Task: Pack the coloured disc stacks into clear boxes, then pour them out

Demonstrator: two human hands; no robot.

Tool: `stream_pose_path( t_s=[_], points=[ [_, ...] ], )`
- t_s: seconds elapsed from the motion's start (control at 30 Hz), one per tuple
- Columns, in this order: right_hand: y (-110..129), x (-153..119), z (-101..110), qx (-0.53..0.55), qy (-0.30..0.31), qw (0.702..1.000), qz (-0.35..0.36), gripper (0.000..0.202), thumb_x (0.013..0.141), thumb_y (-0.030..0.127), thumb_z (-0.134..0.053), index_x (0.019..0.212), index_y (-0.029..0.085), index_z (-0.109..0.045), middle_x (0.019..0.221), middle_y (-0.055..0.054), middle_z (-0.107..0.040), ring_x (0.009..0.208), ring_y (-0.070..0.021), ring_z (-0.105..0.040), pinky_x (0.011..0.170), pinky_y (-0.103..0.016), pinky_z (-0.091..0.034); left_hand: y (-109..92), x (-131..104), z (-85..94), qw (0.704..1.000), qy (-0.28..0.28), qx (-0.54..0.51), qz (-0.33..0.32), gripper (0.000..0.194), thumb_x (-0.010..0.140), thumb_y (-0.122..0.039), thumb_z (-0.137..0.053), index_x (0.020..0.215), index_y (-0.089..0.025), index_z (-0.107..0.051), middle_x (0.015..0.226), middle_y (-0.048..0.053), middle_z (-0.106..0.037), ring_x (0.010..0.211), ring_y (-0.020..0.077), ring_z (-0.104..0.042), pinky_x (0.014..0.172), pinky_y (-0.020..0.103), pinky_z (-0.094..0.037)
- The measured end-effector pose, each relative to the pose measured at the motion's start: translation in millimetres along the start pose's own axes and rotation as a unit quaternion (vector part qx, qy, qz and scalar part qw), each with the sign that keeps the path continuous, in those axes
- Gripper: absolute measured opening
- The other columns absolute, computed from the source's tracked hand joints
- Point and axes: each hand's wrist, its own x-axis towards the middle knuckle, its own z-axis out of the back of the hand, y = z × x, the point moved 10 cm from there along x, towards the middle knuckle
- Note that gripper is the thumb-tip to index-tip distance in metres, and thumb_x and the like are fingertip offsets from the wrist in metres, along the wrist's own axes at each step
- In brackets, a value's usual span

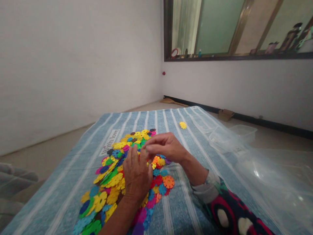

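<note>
A heap of flower-shaped plastic discs [113, 179] in yellow, green, blue, red, orange and other colours spreads over a striped blue cloth [73, 182]. My left hand [138, 173] rests palm down on the middle of the heap, its fingers stretched out. Just right of it, over the heap, my right hand [168, 147] has its thumb and fingers brought together in a pinch. Whatever lies in that pinch is too small and partly hidden to name. Apart from the heap, a single yellow disc [183, 125] lies farther off on the cloth.
Clear plastic containers [221, 140] stand along the right side, with a large clear one [274, 182] nearer me. A broom [168, 101] and a piece of cardboard [225, 114] lie on the floor beyond. White walls [80, 58] and a window ledge [232, 57] bound the room.
</note>
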Motion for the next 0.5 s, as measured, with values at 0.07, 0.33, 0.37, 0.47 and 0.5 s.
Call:
stream_pose_path(
  t_s=[0.07, 0.33, 0.37, 0.47, 0.5],
  points=[
    [-30, 0, 56, -0.056, -0.159, 0.986, -0.019, 0.019, 0.077, 0.034, -0.062, 0.070, 0.017, -0.067, 0.056, 0.003, -0.061, 0.049, -0.0087, -0.055, 0.051, -0.019, -0.046, -1, 1, 0.8, 0.999, 0.011, 0.030, -0.009, 0.063, 0.081, -0.025, -0.052, 0.141, -0.013, -0.035, 0.147, 0.023, -0.035, 0.137, 0.0400, -0.030, 0.102, 0.056, -0.034],
    [-99, -13, 113, -0.339, -0.094, 0.934, -0.054, 0.013, 0.065, 0.021, -0.069, 0.076, 0.023, -0.075, 0.075, 0.000, -0.069, 0.075, -0.0176, -0.061, 0.072, -0.028, -0.046, 13, -5, -22.0, 0.991, 0.088, 0.103, -0.006, 0.038, 0.083, -0.031, -0.050, 0.115, -0.014, -0.058, 0.128, 0.020, -0.056, 0.124, 0.0369, -0.045, 0.093, 0.051, -0.040],
    [-103, -14, 110, -0.349, -0.058, 0.934, -0.055, 0.017, 0.063, 0.021, -0.071, 0.078, 0.023, -0.076, 0.079, 0.000, -0.069, 0.079, -0.0188, -0.062, 0.075, -0.029, -0.046, 13, -5, -24.4, 0.989, 0.097, 0.109, -0.007, 0.035, 0.083, -0.031, -0.049, 0.112, -0.014, -0.060, 0.125, 0.019, -0.058, 0.122, 0.0358, -0.047, 0.092, 0.050, -0.040],
    [-113, -16, 98, -0.362, 0.037, 0.929, -0.066, 0.030, 0.057, 0.026, -0.077, 0.087, 0.023, -0.076, 0.090, -0.002, -0.067, 0.084, -0.0204, -0.061, 0.078, -0.029, -0.046, 13, -6, -26.7, 0.988, 0.107, 0.113, -0.006, 0.032, 0.083, -0.030, -0.049, 0.107, -0.015, -0.062, 0.123, 0.019, -0.060, 0.121, 0.0347, -0.049, 0.092, 0.050, -0.040],
    [-115, -16, 93, -0.369, 0.062, 0.925, -0.069, 0.036, 0.056, 0.029, -0.079, 0.092, 0.023, -0.076, 0.094, -0.003, -0.066, 0.085, -0.0205, -0.061, 0.077, -0.029, -0.046, 12, -6, -26.7, 0.988, 0.109, 0.111, -0.006, 0.031, 0.083, -0.030, -0.049, 0.106, -0.014, -0.062, 0.124, 0.019, -0.059, 0.120, 0.0347, -0.049, 0.092, 0.050, -0.040]
  ],
)
